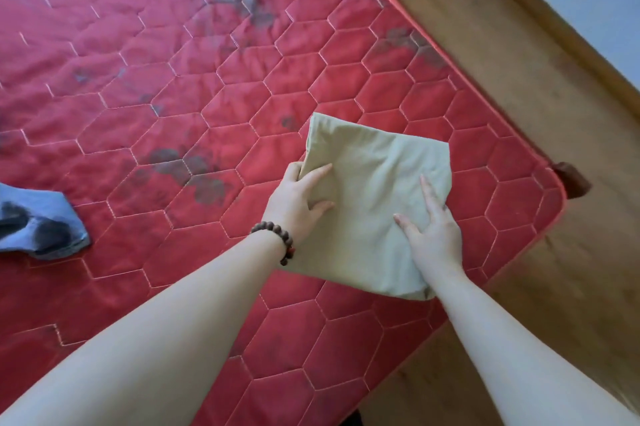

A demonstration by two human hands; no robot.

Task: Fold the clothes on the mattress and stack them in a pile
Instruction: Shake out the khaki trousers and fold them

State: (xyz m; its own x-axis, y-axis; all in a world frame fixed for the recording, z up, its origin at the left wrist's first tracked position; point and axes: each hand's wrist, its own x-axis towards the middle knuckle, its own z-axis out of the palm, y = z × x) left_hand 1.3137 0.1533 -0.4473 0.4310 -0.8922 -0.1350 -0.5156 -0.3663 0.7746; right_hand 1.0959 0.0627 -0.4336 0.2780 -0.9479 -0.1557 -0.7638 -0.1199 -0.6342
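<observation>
Your left hand [298, 201] grips the left edge of the folded green garment [372, 207]: the thumb and one finger lie on top of the cloth while the other fingers curl under its edge. A bracelet [277, 240] of dark wooden beads circles that wrist. Your right hand [434, 233] lies flat on the garment's right half, fingers straight and spread, pressing down and holding nothing.

The garment sits as a rough rectangle on the red quilted mattress [194, 79], near its right edge and close to the rounded near-right corner. Its near corner lies under your right wrist.

Well apart, at the left edge of the view, a blue garment [38, 223] lies crumpled on the mattress. A wooden bed frame [519, 86] runs along the mattress's right side.
</observation>
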